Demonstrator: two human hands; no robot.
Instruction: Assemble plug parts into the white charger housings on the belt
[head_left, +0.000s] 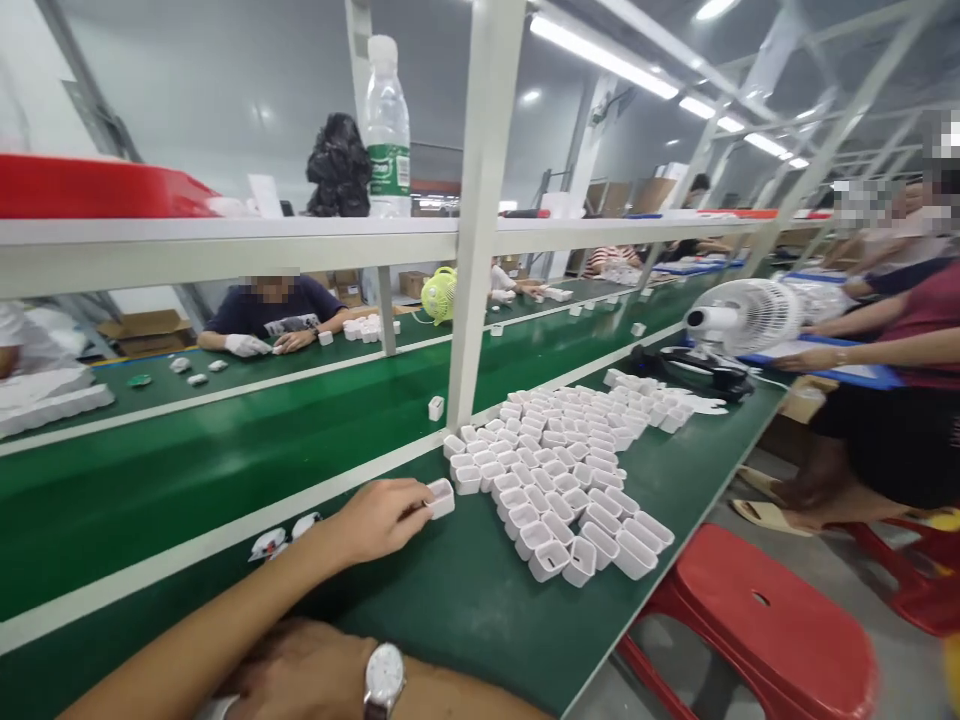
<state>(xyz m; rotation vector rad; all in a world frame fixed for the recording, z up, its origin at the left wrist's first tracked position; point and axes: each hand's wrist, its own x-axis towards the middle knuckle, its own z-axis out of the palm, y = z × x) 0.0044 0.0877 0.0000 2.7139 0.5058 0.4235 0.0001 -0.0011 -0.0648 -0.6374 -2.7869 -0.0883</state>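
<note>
My left hand [390, 518] reaches in from the lower left, its thumb and fingers closed on the near end of a small white open-topped box [441, 498]. To the right of that hand, many similar white boxes [559, 470] stand packed together on the green table [465, 610]. My right hand [300, 672] is low in view, beneath my left forearm, with a watch on its wrist. Its fingers are mostly hidden, and a bit of something white shows beside them. Small white parts [270, 542] lie just behind my left forearm.
A green conveyor belt [300, 455] runs behind the table, with one white box [436, 408] on it. A shelf post [476, 250] rises behind the boxes. A white fan [742, 318] stands farther right, near a red stool [772, 620]. People sit across the belt and at right.
</note>
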